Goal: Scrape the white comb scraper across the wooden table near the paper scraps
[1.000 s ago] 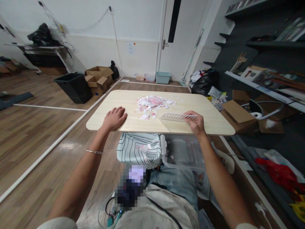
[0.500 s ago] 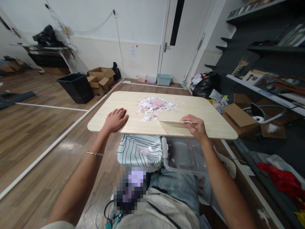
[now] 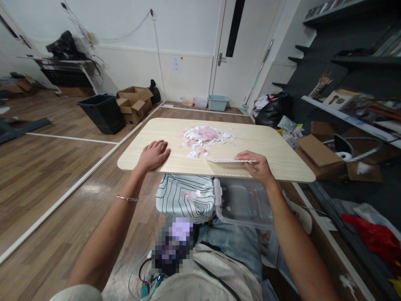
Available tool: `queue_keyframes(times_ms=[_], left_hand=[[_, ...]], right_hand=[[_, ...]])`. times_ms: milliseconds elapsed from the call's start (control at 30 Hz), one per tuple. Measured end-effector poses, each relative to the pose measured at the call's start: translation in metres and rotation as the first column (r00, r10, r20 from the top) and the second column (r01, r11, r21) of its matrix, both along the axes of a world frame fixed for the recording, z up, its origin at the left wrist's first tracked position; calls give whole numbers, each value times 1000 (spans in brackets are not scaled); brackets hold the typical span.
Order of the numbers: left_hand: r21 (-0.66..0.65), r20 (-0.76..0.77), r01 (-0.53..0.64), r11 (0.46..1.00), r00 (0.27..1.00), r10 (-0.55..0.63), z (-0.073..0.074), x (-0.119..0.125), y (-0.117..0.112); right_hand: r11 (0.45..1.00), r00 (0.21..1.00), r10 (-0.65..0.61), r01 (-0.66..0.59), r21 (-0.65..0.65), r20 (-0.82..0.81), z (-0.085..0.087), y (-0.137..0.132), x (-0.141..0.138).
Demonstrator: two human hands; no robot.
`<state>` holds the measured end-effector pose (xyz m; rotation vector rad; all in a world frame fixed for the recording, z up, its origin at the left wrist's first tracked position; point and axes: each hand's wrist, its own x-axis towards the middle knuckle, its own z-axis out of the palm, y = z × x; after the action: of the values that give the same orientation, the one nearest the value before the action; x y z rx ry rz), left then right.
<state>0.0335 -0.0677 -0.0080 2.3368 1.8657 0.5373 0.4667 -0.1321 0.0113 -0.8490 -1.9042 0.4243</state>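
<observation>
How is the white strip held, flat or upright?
Nearly flat: the right hand holds the white strip low over the table, seen edge-on.

pale wood table [image 3: 156, 138], pink-white paper scraps [image 3: 205, 136]

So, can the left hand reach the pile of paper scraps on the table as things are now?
Probably yes. The left hand lies flat and empty on the table, and only bare tabletop lies between it and the pile of paper scraps. Nothing blocks the way.

Black bin [image 3: 103, 113] and cardboard boxes [image 3: 134, 104] far left of the left fingers [image 3: 158, 145]; clear tub [image 3: 250, 200] below the right fingers [image 3: 246, 155]; teal basket [image 3: 218, 102] beyond.
</observation>
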Motion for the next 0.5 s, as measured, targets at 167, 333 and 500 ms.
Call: queue_keyframes(times_ms=[167,333,500], left_hand=[[8,-1,1,1000,1000,-1,-1,0,0],[21,2,4,1000,1000,-5,-1,-1,0],[5,4,1,1000,1000,-1,1,0,0]], right_hand=[[1000,1000,2,-2,13,11,0,0,-1],[1000,1000,-14,14,-6,12,1,0,-1],[999,999,45,-45,-14,28,4,0,-3]])
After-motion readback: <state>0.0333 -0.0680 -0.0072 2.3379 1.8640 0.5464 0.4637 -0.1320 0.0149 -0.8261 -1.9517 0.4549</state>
